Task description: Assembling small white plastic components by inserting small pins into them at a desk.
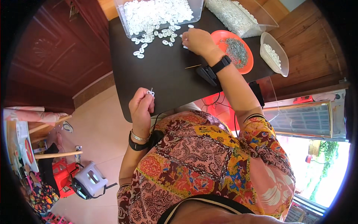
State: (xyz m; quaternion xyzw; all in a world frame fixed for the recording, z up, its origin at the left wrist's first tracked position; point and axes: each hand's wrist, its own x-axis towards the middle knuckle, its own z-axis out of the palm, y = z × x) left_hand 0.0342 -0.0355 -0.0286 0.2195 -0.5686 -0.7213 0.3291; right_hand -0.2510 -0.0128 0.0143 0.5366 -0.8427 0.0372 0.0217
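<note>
My left hand (140,105) is closed near the table's front left edge. Between its thumb and fingertips it pinches a small white plastic tag (150,93) with a short metal piece standing up from it. Farther off, my right hand (198,42) is closed with its fingers turned down at the tabletop. Its fingertips hide whatever they grip. White bits show right beside them. An orange-red plate (220,36) lies just right of that hand, heaped with thin silvery metal pieces (237,53). Left of it, loose white oval tags (144,45) with dark marks are scattered.
On the dark table (149,74), a clear tub (124,22) full of white tags stands at the back. A clear bag (235,18) of white pieces is behind the plate. At right sits a small translucent tray (283,63). A thin golden stick (192,67) lies near a black device (206,75).
</note>
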